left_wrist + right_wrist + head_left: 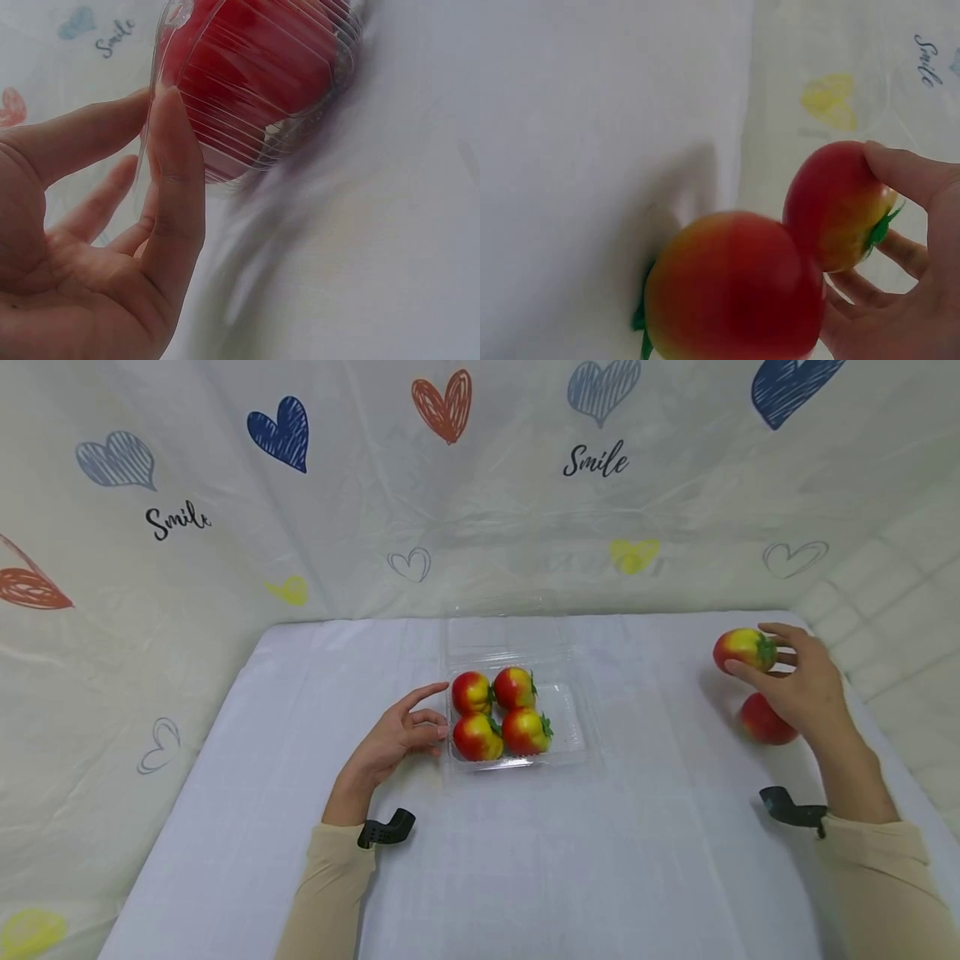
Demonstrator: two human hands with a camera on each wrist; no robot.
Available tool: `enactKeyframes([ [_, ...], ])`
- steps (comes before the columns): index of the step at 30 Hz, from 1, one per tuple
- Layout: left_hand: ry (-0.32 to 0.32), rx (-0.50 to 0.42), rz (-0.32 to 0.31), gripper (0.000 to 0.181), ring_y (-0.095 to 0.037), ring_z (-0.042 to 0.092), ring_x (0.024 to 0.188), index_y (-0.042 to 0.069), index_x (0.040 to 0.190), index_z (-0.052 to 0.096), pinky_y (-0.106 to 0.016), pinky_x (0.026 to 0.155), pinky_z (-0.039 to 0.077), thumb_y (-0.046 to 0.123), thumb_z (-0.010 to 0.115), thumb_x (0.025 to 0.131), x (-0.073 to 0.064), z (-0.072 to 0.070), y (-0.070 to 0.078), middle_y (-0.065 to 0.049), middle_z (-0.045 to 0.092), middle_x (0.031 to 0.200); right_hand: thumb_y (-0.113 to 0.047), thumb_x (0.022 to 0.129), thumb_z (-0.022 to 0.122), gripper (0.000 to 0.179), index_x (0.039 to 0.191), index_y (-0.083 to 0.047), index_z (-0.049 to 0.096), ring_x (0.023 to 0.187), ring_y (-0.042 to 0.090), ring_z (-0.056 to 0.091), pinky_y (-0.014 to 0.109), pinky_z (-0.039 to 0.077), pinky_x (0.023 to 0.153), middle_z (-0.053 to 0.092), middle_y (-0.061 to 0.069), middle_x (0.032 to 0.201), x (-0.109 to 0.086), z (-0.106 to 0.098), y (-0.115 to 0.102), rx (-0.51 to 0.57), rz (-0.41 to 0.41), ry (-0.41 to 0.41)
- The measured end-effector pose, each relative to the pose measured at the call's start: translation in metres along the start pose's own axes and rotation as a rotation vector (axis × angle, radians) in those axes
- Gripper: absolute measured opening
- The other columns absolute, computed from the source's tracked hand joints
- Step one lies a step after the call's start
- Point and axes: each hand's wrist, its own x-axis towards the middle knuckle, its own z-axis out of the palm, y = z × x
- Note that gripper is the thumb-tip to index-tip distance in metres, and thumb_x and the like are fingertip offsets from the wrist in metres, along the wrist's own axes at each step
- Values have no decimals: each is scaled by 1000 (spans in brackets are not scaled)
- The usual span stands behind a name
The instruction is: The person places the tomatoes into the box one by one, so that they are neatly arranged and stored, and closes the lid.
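Note:
A clear plastic container [567, 714] holds several red-and-yellow tomatoes [527, 731] with green leafy tops, grouped at its left side. My left hand [392, 735] is at the container's left edge; the left wrist view shows its fingertips pinching the thin clear rim [155, 56]. Over at the right, my right hand [806, 681] grips a tomato [738, 649], lifted off the table with its green top facing the palm. Beneath that hand another tomato [765, 722] rests on the cloth, partly covered by the hand in the head view.
A white cloth covers the table [480, 860]. Behind it hangs a pale sheet [510, 510] printed with hearts and words. The container's clear lid [510, 635] stands open at its far side. A black device sits on each wrist.

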Motion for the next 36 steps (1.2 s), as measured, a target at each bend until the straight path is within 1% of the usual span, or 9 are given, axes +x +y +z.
enactKeyframes([
  [6,1,6,-1,69,-14,66,79,27,158,43,-27,71,63,7,70,98,0,0,1,-2,68,100,-46,99,68,84,166,-19,24,144,58,38,78,39,108,28,28,165,-4,5,-14,55,-34,6],
  [14,-1,3,4,69,-14,66,79,26,158,42,-27,72,63,7,70,98,-1,0,1,-2,68,100,-46,98,69,86,165,-17,24,145,59,34,79,36,110,24,27,167,-8,9,-24,75,-76,-3],
  [21,-4,0,7,68,-14,66,79,28,157,43,-27,72,63,8,71,98,0,0,0,-2,68,100,-44,98,68,81,165,-24,28,143,60,33,83,38,102,25,30,159,-10,13,-29,36,-127,-23],
  [25,-7,2,4,68,-14,66,79,28,157,44,-27,72,63,8,71,98,1,-1,0,-3,68,100,-43,99,68,76,164,-25,32,140,57,31,81,39,102,23,30,156,-12,16,-32,29,-140,-24],
  [31,-4,5,-4,68,-14,66,80,28,157,43,-27,73,63,9,71,98,2,-1,0,-3,67,100,-40,97,71,73,160,-21,39,139,57,32,78,39,104,20,24,155,-17,20,-38,89,-155,-40],
  [36,-5,3,-4,69,-14,66,80,26,159,42,-27,73,63,9,71,98,-1,0,2,-2,68,100,-40,97,72,77,161,-20,34,142,58,35,80,38,107,24,23,163,-21,21,-42,122,-173,-63],
])
